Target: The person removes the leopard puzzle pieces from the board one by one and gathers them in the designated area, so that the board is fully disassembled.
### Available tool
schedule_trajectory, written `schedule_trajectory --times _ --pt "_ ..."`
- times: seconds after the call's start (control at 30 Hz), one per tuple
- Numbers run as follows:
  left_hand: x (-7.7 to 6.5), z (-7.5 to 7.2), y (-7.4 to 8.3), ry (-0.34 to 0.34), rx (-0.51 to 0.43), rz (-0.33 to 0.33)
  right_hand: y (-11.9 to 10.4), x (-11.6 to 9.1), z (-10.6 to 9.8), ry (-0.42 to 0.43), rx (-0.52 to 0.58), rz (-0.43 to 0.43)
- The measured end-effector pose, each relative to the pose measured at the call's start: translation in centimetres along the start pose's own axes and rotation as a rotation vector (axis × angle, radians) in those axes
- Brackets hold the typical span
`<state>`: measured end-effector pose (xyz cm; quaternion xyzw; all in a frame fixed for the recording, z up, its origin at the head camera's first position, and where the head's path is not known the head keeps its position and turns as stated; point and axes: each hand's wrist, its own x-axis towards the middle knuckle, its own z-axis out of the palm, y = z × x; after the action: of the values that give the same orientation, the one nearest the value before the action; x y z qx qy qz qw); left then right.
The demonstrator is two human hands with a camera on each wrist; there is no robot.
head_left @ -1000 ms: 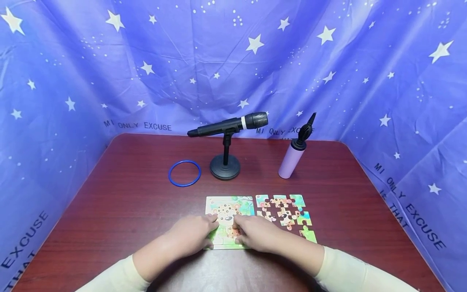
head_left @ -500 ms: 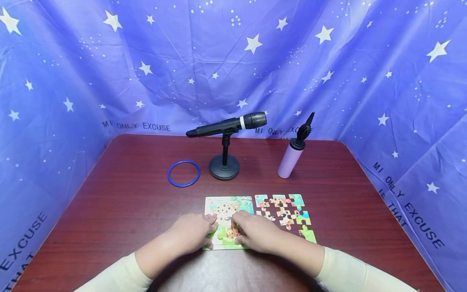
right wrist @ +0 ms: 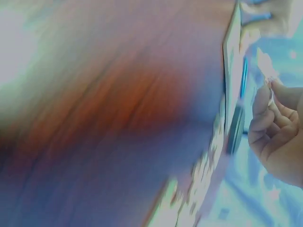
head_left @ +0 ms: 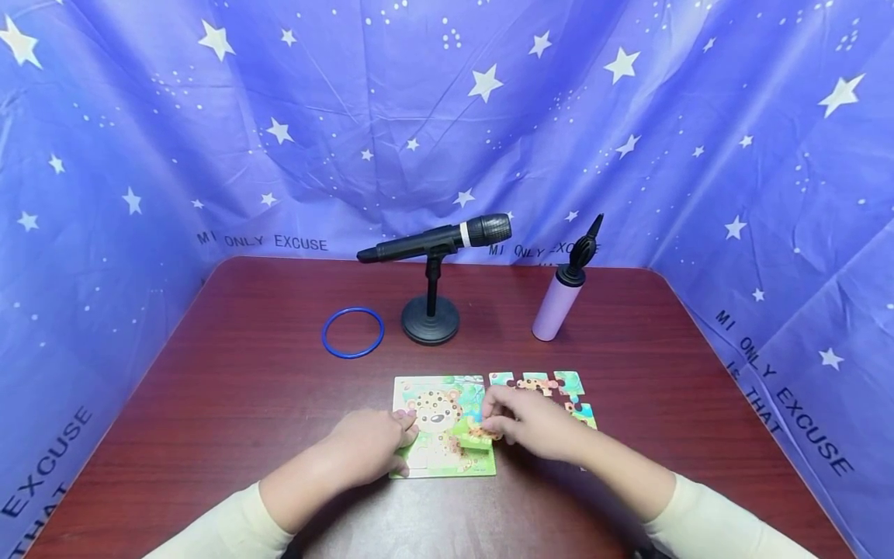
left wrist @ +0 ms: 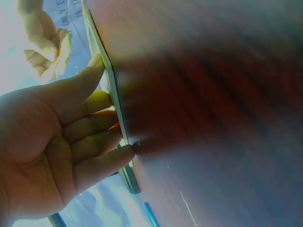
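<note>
A puzzle board [head_left: 436, 384] with a spotted cartoon animal lies flat near the table's front. Beside its left edge rests my left hand [head_left: 363, 444], fingertips touching the board; the left wrist view shows these fingers fairly straight along the edge. My right hand [head_left: 541, 423] pinches a green and orange puzzle piece [head_left: 472, 436] between thumb and fingers, over the board's right side. In the right wrist view that piece [right wrist: 265, 64] is held up, tilted, above the board. Several loose puzzle pieces [head_left: 569, 382] lie to the right, partly hidden by my right hand.
Behind the board stands a black microphone [head_left: 426, 247] on a round-based stand [head_left: 430, 320]. A blue ring [head_left: 352, 332] lies left of it, and a purple hand pump [head_left: 556, 310] stands at right. Starry blue curtains [head_left: 377, 116] surround the reddish table [head_left: 244, 373].
My right hand has lifted the puzzle piece off the board's lower part and moved right with it. My left hand has stayed at the left edge.
</note>
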<state>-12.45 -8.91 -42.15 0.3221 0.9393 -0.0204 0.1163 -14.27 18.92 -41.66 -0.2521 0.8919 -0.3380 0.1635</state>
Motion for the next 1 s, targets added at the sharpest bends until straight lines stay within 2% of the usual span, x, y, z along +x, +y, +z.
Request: schedule_trajectory --times 0.3,0.63,0.73,1.0 --pt "-0.1 -0.2 0.0 0.005 -0.003 -0.001 3.4 -2.6 -3.5 -0.02 0.066 0.063" --pt "0.0 -0.1 -0.1 0.012 0.006 0.006 5.9 -4.8 -4.3 -0.094 0.068 0.131" --pt "0.0 -0.1 -0.1 0.005 0.013 0.006 6.5 -5.3 -4.1 -0.091 0.044 0.122" --pt "0.0 0.0 0.0 0.006 0.008 0.002 7.1 -5.7 -3.7 0.002 -0.134 0.105"
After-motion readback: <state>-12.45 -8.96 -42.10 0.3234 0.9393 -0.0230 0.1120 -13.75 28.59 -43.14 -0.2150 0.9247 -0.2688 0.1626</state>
